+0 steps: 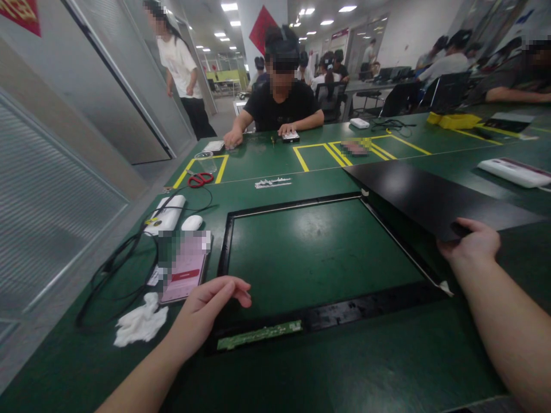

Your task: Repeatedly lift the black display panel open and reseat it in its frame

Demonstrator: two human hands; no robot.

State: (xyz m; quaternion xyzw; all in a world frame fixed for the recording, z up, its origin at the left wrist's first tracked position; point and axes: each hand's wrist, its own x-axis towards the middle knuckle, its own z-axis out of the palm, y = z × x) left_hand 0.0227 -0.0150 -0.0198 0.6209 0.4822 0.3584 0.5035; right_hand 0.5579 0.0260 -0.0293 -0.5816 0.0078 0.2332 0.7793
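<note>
My right hand (473, 241) grips the near edge of a thin, glossy black panel (422, 189), thumb on top. The panel is held tilted, to the right of a black rectangular frame (353, 310) lying flat on the green table. Over the frame's near left corner hovers my left hand (219, 295), its fingers loosely bent and nothing visible in them. A green circuit board strip (260, 335) lies along the frame's near bar. Whitish bits stick out at two of the frame's right corners. To the left of that hand are a phone (185, 275) and a crumpled tissue (142, 321).
Black cables (116, 258), a white device (166, 215), a white mouse-like object (191, 223) and red-handled scissors (200, 179) lie at left. White strips (273, 183) sit beyond the frame. Across the table, a person (282, 97) handles small items; another white device (512, 172) is at right.
</note>
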